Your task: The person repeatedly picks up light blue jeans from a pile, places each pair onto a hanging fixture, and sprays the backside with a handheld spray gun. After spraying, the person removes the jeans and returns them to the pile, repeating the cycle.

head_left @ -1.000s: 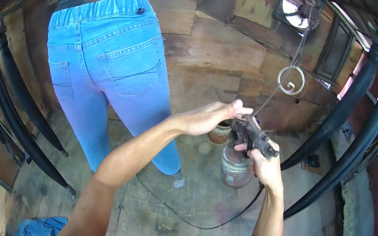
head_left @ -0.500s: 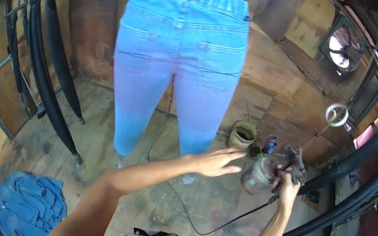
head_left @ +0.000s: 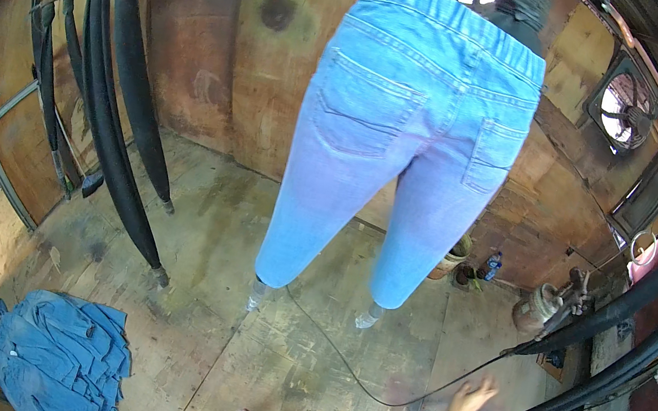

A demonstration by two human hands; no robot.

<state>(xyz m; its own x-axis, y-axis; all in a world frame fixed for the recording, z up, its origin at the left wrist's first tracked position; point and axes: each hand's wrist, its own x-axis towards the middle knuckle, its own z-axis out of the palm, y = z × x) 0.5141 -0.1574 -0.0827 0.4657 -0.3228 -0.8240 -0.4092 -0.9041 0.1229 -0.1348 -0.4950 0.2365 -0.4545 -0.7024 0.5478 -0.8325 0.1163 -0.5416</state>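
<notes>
Light-blue jeans [head_left: 417, 120], tinted lilac over the seat and thighs, hang back side toward me on a dark leg form, turned at a slant. My right hand [head_left: 475, 397] is low on the right, empty, its fingers bent a little and apart. Farther off at the right is a stained spray gun [head_left: 573, 294] with a round paint pot [head_left: 536, 308], away from my hand. What holds it up is unclear. A thin dark hose [head_left: 367, 393] curves over the floor from the jeans toward the gun. My left hand is out of view.
Long black leg forms [head_left: 120, 179] hang at the left, and similar black tubes [head_left: 617, 302] slant across the right. Blue garments [head_left: 60, 356] lie heaped on the floor at lower left. A bucket [head_left: 449, 265] and a bottle [head_left: 494, 265] stand by the far wall, below a fan [head_left: 626, 107].
My right hand has let go of the spray gun, which is now farther right. My left hand has left the view. The jeans appear farther right and have turned.
</notes>
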